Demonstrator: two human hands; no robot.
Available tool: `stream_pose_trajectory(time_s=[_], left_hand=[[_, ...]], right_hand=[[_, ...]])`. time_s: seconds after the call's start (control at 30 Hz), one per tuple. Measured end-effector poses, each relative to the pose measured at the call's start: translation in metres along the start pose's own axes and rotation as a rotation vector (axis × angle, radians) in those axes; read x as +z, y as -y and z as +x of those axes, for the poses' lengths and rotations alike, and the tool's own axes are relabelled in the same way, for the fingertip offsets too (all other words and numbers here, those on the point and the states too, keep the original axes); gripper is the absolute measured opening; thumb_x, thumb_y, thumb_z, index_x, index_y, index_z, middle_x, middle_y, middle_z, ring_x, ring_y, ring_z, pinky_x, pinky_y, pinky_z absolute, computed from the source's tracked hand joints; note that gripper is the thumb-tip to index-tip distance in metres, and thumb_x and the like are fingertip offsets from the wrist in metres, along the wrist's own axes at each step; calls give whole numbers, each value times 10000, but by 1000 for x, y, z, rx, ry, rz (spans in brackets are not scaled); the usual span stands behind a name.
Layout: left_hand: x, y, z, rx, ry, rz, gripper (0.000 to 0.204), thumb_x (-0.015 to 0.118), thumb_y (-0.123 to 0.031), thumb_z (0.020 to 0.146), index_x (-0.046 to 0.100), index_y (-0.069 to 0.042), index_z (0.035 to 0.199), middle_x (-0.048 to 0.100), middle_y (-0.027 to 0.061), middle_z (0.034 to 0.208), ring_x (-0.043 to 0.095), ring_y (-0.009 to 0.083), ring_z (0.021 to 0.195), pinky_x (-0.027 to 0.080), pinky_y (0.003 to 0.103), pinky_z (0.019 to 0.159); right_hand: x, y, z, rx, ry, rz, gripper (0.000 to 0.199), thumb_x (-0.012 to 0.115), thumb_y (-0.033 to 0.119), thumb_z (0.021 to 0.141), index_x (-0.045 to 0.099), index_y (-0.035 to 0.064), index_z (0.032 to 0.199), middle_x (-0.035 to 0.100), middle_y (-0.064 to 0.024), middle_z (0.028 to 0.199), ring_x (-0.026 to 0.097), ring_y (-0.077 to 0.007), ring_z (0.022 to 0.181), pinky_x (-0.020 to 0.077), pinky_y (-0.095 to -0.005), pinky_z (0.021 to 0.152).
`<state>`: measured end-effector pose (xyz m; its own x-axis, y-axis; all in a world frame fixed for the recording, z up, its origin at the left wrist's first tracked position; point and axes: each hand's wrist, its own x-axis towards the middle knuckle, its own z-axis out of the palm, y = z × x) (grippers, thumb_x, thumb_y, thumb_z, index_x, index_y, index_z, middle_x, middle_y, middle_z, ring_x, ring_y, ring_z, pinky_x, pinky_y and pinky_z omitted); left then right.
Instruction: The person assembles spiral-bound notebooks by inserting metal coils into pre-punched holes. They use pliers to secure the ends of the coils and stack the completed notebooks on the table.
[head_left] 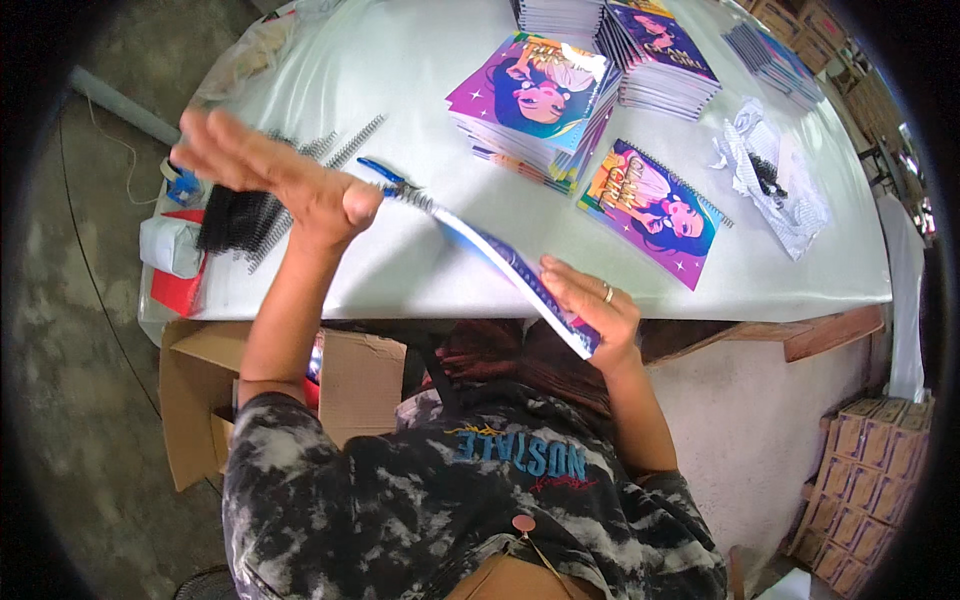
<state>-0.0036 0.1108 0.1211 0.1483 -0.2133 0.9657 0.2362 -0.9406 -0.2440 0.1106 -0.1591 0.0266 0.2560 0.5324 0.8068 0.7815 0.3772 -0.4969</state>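
Standing on edge, the blue-covered spiral notebook (520,272) shows its black coil.

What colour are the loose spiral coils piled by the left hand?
Black, seen in the head view: the spiral coils.

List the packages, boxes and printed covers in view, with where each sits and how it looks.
Open box: brown cardboard, under the table's left end.
Small cartons: brown, stacked on the floor at lower right.
White packet: soft, on the table's left edge, over a red one.
Plastic bag: clear and white, crumpled, at right.
Notebook stacks: purple and blue cartoon covers, at table centre.
Single notebook: same cover, flat nearby.
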Motion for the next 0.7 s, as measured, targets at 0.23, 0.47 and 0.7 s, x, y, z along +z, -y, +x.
stream_pose_trajectory(time_s=[0.23,0.47,0.7], left_hand=[[-34,-72,-154,14,404,-431,1146,278,-832,672,240,115,1318,219,282,1385,103,469,1281,-99,590,1012],[-47,-84,-148,-99,442,-425,1077,367,-805,675,352,96,1265,363,249,1302,197,479,1225,-27,612,1011],[-26,-47,-104,-333,315,-439,1218,356,-852,632,125,99,1358,-5,298,1430,-49,487,1312,-58,623,998]], right_hand=[[6,2,-14,-44,-63,0,300,666,25,706,634,-18,1001,645,-215,912,665,-292,784,546,-325,650],[14,1,-3,-71,-20,-9,312,650,11,695,635,-10,1005,647,-204,920,665,-283,794,544,-333,659],[14,4,5,-128,40,70,261,640,-4,691,651,-25,951,648,-199,911,663,-282,791,545,-345,675]])
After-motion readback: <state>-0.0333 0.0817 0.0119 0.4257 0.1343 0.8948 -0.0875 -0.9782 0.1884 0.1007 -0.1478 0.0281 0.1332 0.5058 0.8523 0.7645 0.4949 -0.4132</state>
